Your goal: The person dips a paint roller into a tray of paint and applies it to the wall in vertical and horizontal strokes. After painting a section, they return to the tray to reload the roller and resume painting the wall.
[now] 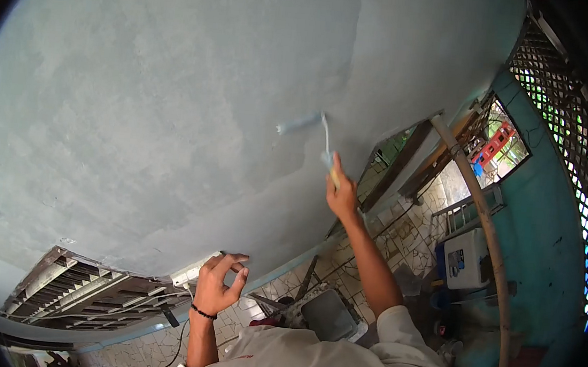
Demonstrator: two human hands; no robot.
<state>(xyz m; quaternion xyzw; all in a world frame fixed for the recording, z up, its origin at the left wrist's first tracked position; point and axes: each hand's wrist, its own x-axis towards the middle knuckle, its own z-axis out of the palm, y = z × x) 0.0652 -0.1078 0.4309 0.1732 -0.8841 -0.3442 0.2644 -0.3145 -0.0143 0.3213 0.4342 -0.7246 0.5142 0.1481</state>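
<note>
My right hand (343, 198) is closed around the handle of a small paint roller (301, 122). The roller's pale blue sleeve rests against the grey wall (196, 105), where darker patches show around it. Lower down, my left hand (221, 278) is raised near the wall, fingers bent and thumb apart, with nothing visible in it. Just behind that hand, a white power strip (190, 272) is fixed to the wall, partly hidden by the fingers. A dark bead bracelet circles the left wrist.
Below me stands a grey tray (330, 314) among stool-like legs. A slatted vent opening (75, 289) is at lower left. To the right are a bamboo pole (483, 214), a white box (468, 260) and a teal wall (547, 206). Cracked-tile flooring (409, 228) runs along the wall.
</note>
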